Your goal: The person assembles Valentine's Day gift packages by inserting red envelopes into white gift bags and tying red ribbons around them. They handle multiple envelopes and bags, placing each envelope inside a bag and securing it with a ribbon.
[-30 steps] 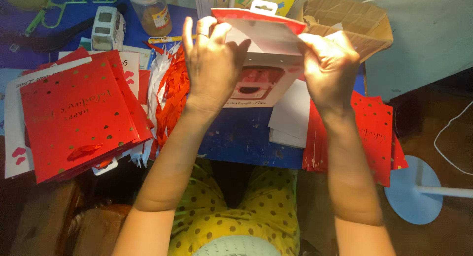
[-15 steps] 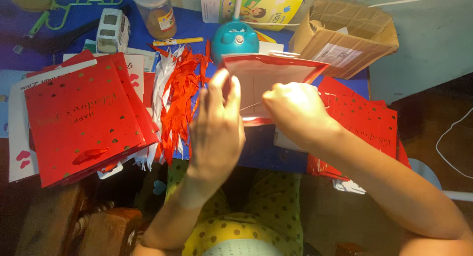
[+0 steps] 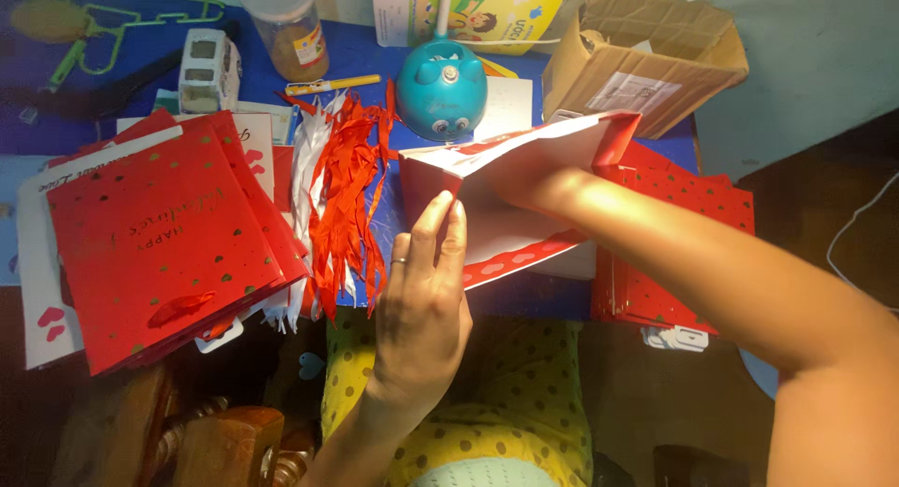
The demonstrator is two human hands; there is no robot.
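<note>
A red and white gift bag lies on its side on the blue table, its mouth opened toward me. My left hand pinches the near edge of the bag's mouth, with a ring on one finger. My right forearm reaches in from the right, and my right hand is hidden inside the bag. A bunch of red and white ribbons lies just left of the bag.
A stack of red gift bags sits at the left, and flat red bags lie under my right arm. Behind are a teal round lamp, a cardboard box, a jar and a white toy bus.
The bag was held up in front of me with both hands; now it lies lower on its side. My right hand has gone inside it and my left holds the mouth edge.
</note>
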